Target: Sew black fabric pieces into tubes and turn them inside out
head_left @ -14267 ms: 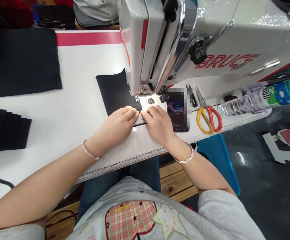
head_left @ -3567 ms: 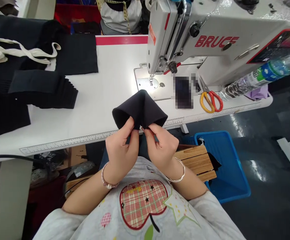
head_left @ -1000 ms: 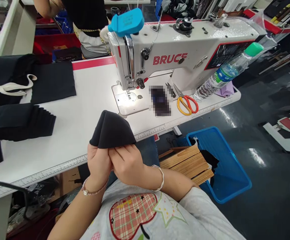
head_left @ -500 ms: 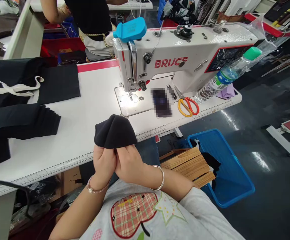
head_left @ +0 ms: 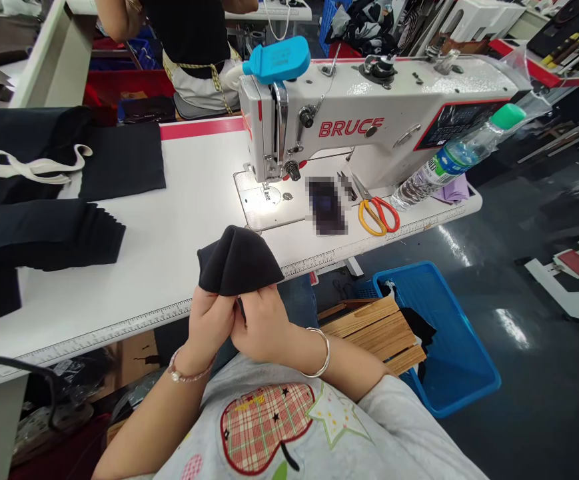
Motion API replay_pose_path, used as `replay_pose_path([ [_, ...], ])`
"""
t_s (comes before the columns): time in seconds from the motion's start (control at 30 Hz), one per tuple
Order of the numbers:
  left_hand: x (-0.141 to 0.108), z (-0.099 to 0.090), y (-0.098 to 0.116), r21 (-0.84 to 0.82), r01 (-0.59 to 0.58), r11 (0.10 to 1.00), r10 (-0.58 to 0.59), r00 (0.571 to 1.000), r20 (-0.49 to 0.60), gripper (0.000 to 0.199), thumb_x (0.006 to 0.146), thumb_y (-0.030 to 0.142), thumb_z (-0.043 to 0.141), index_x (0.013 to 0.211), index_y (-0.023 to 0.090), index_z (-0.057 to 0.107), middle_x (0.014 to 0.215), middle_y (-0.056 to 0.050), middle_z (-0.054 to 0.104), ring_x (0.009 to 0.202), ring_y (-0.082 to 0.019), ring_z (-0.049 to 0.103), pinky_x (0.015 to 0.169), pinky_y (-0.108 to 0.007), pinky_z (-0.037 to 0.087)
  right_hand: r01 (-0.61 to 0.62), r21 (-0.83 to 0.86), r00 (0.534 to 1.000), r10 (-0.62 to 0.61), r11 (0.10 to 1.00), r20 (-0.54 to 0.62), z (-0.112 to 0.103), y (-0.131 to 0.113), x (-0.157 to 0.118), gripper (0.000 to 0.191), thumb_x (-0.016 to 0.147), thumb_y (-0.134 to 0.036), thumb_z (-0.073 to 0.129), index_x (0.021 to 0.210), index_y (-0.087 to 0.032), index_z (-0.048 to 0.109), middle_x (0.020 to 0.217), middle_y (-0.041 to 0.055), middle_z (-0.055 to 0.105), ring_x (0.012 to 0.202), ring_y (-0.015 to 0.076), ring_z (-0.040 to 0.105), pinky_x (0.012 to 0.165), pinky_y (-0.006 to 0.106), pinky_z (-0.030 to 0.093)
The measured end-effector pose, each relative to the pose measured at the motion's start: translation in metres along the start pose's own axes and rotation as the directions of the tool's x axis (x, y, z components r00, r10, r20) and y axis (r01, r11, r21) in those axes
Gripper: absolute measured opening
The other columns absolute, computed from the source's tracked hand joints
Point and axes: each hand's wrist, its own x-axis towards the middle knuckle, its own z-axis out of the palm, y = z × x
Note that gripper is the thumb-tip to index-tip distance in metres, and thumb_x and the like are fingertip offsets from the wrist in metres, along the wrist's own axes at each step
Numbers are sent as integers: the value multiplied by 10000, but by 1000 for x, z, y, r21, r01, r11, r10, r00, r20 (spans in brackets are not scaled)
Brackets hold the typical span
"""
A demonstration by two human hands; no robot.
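Head view: one small black fabric piece point(head_left: 252, 263), matte, smooth and folded into a peaked, cap-like form with a crease down its near face, held before the body at the front edge of a white laminate tabletop point(head_left: 169, 233). Left hand point(head_left: 210, 320), a beaded pink bracelet point(head_left: 189, 373) at its wrist: closed on the lower rim, on the left of the crease. Right hand point(head_left: 262, 323), a silver-coloured metal bangle point(head_left: 325, 353) at its wrist: closed on the same rim, just beside the left. Fingertips hidden under the cloth; exact pinch points cannot be told. Handling, by judgement: light, soft, pliant, bending readily yet with enough body to stand in a peak; neither fragile nor notably slippery. Best hold, by judgement: thumb and finger of each hand at the rim, either side of the crease, so that the fold stays even. Beyond the grip: one white metal sewing machine point(head_left: 349, 100) with red lettering, its lamp lighting the needle area. Right of the grip and farther off: one pair of steel scissors point(head_left: 379, 215) with a yellow and a red handle; one clear plastic bottle point(head_left: 436, 170), green-capped. Left of the grip, well apart: one layered stack of black cloth pieces point(head_left: 54, 233).
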Motion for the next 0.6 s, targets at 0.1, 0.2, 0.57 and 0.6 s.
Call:
replay_pose_path([
  [0.1,2,-1,1,22,-53,998,53,999,8,397,852,339,679,1246,301,653,1321,-21,642,1319,-235,514,1114,-300,424,5,24,1000,-4,1000,-2,3,2,1,507,804,-161,490,1299,-57,517,1110,184,650,1081,308,579,998,492,481],
  [0.2,4,-2,-1,46,-66,997,66,998,11,420,863,342,660,1277,282,629,1369,-27,605,1331,-240,500,1126,-306,410,30,46,999,-29,998,-21,6,3,1,517,817,-150,468,1326,-65,489,1123,172,652,1079,293,584,997,470,491],
  [0.57,14,-1,6,236,-206,950,211,977,1,468,797,167,689,1254,260,644,1241,-38,676,1221,-249,583,1048,-354,479,35,89,992,-45,995,117,5,4,5,747,770,-112,512,1478,-51,281,1212,172,625,1147,298,563,984,468,517],
  [0.6,15,-1,7,261,-199,944,212,977,-19,441,805,166,676,1236,255,655,1216,-36,687,1193,-245,598,1021,-350,497,36,101,991,-48,994,125,4,4,6,714,785,-114,499,1468,-58,300,1181,164,637,1123,288,575,967,457,528],
])
